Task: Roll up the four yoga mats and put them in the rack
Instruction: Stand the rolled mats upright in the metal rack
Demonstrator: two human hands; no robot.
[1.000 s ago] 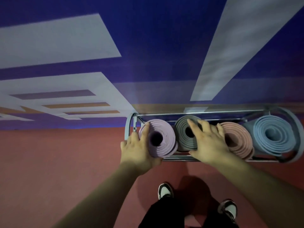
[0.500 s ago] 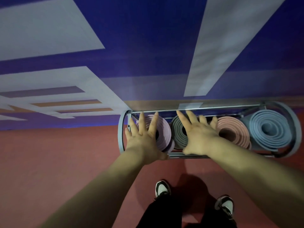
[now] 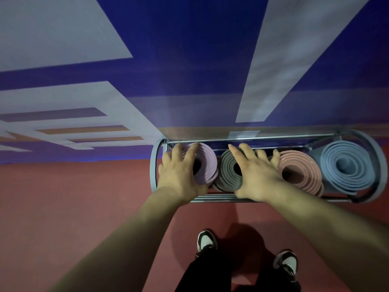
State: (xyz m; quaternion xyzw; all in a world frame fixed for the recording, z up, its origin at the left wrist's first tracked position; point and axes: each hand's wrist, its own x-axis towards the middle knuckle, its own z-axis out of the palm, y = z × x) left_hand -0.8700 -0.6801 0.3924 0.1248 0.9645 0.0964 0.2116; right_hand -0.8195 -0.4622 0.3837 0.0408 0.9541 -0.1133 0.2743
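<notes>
Head view looked down on a metal rack point(image 3: 154, 165) standing on the red floor point(image 3: 73, 207) against a blue wall point(image 3: 189, 49). Four rolled mats stood side by side in it: lilac mat point(image 3: 207, 163), grey mat point(image 3: 228, 173), pink mat point(image 3: 301, 171), blue mat point(image 3: 345, 165). The left hand point(image 3: 179, 171) lay flat with straight fingers on the lilac mat's end. The right hand point(image 3: 256, 173) pressed, fingers spread, across the grey mat toward the pink one. Two shoes point(image 3: 207, 241) showed below.
</notes>
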